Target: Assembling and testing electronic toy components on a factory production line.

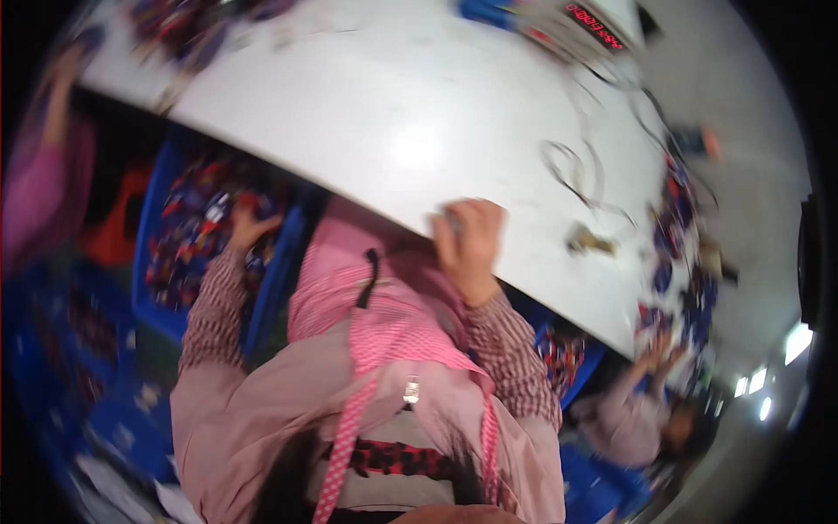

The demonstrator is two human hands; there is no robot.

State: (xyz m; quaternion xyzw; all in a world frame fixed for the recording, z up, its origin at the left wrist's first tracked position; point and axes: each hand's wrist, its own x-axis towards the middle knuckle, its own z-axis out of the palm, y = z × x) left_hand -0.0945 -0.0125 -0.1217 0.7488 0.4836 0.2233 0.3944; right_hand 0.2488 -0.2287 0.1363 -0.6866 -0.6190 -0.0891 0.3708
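My left hand (249, 229) reaches into a blue crate (147, 253) at my left. Its thumb is spread away from the fingers, which are blurred against a heap of small red, blue and white pieces (188, 240). My right hand (472, 244) is at the near edge of the white table (349, 113). Its fingers are curled closed, and a small greyish thing shows dimly between thumb and fingers, too smeared to name.
On the table lie a small brownish metal-looking piece (591, 241), a thin looped cable (559, 170) and a device with a red lit display (580, 31). Heaped pieces (179, 26) sit far left. Co-workers are at left (52, 175) and right (624, 424). Another blue crate (583, 375) stands under the table.
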